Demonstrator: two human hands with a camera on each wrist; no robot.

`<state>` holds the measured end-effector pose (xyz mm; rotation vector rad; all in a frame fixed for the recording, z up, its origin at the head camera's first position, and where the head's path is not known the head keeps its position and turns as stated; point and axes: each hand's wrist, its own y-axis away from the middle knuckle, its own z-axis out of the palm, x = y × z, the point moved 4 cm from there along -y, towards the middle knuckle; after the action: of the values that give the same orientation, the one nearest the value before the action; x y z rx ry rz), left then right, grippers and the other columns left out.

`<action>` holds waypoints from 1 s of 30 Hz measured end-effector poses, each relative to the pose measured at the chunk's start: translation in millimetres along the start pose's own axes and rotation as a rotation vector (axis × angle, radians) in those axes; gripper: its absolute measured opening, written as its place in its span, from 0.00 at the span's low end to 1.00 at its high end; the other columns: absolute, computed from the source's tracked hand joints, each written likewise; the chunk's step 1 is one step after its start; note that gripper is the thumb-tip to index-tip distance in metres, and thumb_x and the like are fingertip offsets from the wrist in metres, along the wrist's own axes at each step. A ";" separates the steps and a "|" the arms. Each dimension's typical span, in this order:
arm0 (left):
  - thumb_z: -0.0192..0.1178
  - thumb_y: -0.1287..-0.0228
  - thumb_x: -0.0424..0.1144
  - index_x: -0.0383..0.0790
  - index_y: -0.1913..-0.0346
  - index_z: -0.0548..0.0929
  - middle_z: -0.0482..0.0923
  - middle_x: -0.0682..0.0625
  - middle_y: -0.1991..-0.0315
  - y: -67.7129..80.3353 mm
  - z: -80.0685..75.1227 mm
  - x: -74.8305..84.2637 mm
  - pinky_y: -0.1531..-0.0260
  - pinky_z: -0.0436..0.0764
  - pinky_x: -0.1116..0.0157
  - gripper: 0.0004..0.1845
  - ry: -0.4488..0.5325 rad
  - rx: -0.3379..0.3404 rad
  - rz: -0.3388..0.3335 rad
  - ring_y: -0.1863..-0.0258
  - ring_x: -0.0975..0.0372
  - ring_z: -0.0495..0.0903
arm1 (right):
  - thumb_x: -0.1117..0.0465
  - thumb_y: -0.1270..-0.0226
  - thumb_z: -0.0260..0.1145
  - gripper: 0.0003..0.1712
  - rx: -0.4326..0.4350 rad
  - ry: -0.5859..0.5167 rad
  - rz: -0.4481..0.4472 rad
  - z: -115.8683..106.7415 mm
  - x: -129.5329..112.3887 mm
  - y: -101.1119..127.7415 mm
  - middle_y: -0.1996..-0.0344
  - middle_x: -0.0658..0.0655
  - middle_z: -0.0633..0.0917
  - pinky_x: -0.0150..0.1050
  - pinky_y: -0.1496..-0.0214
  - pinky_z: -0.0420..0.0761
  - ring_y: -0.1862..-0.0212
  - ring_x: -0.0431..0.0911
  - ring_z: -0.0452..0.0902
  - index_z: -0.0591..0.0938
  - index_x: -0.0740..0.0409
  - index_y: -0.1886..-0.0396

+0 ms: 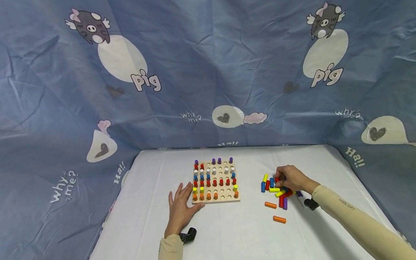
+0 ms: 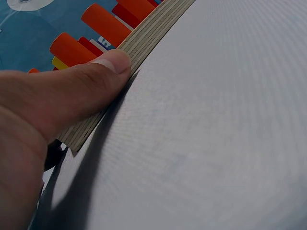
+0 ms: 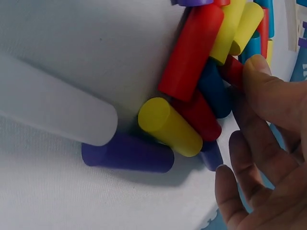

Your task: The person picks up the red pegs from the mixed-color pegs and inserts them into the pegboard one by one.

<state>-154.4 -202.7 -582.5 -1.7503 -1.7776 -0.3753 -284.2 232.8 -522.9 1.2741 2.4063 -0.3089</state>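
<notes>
We find our right hand (image 1: 291,177) sitting on the far side of the heap of loose pegs (image 1: 276,189), to the right of the wooden pegboard (image 1: 216,180) on the white table (image 1: 227,231). The pegs lie directly under and in front of our fingertips (image 3: 256,67), on the side towards the board, and the right hand is much the nearer one; the left is well apart from the heap. In the right wrist view one fingertip touches a red peg (image 3: 192,50) at the edge of the pile, while the other fingers curve loosely beside it; we cannot tell whether a peg is already pinched. The pegs are short, smooth cylinders with flat ends, in red, yellow, blue and purple, lying crosswise over one another with their long axes flat on the cloth and pointing every way; a yellow peg (image 3: 169,127) rests across a purple peg (image 3: 127,153). Two orange pegs (image 1: 274,212) lie apart, nearer to us. Our left hand (image 1: 180,209) lies flat with fingers straight, its thumb (image 2: 72,91) pressed against the near left edge of the board, holding nothing. The board stands partly filled with upright pegs in coloured rows, with several holes bare.
</notes>
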 end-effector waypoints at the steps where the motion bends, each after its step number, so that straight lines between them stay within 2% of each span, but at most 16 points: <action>1: 0.80 0.46 0.58 0.38 0.26 0.78 0.74 0.40 0.24 0.1 0.1 0.1 0.22 0.40 0.28 0.47 0.000 0.000 -0.001 0.18 0.39 0.59 | 0.60 0.40 0.82 0.13 -0.004 -0.013 0.004 0.1 0.5 0.0 0.71 0.44 0.87 0.42 0.56 0.82 0.66 0.39 0.76 0.83 0.54 0.67; 6: 0.80 0.46 0.58 0.39 0.26 0.78 0.74 0.40 0.24 1.3 1.2 0.8 0.22 0.40 0.28 0.47 0.004 -0.006 -0.006 0.18 0.39 0.59 | 0.64 0.37 0.80 0.10 -0.023 -0.048 0.001 0.9 0.5 -0.8 0.69 0.46 0.88 0.39 0.56 0.85 0.66 0.36 0.79 0.83 0.54 0.67; 13: 0.80 0.47 0.57 0.38 0.27 0.78 0.75 0.40 0.25 1.4 1.1 2.0 0.22 0.40 0.27 0.46 0.005 0.010 0.009 0.18 0.39 0.60 | 0.68 0.37 0.77 0.09 -0.035 -0.058 0.013 -7.6 -7.2 -8.1 0.67 0.47 0.91 0.48 0.51 0.88 0.63 0.39 0.83 0.84 0.54 0.66; 17: 0.81 0.47 0.56 0.38 0.28 0.79 0.75 0.39 0.25 0.8 1.0 2.0 0.23 0.41 0.27 0.46 0.001 0.028 0.022 0.19 0.38 0.61 | 0.67 0.36 0.78 0.07 -0.050 -0.074 0.034 -15.5 -11.0 -14.1 0.67 0.49 0.91 0.44 0.55 0.87 0.64 0.40 0.84 0.87 0.57 0.62; 21: 0.80 0.47 0.57 0.38 0.28 0.79 0.75 0.40 0.25 0.6 0.5 1.5 0.23 0.41 0.27 0.46 0.001 0.015 0.017 0.19 0.38 0.60 | 0.66 0.36 0.77 0.08 -0.061 -0.084 0.056 -22.4 -13.1 -19.9 0.65 0.51 0.92 0.38 0.61 0.86 0.67 0.39 0.84 0.91 0.60 0.57; 26: 0.80 0.47 0.58 0.38 0.27 0.78 0.74 0.40 0.25 0.6 -0.3 1.5 0.22 0.40 0.28 0.47 0.001 0.004 0.007 0.18 0.39 0.59 | 0.68 0.37 0.75 0.09 -0.013 -0.055 0.021 -27.6 -16.5 -25.8 0.65 0.49 0.93 0.35 0.62 0.83 0.66 0.39 0.83 0.93 0.59 0.57; 30: 0.80 0.47 0.57 0.38 0.27 0.78 0.75 0.40 0.25 0.0 -1.2 1.8 0.22 0.40 0.27 0.46 0.001 0.009 0.009 0.18 0.39 0.60 | 0.69 0.39 0.75 0.10 0.047 -0.035 -0.020 -30.4 -23.5 -29.3 0.64 0.48 0.94 0.41 0.57 0.85 0.60 0.44 0.86 0.94 0.57 0.57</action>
<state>-154.0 -202.0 -580.5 -1.7508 -1.7674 -0.3643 -304.0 210.3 -484.9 1.2552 2.3971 -0.3919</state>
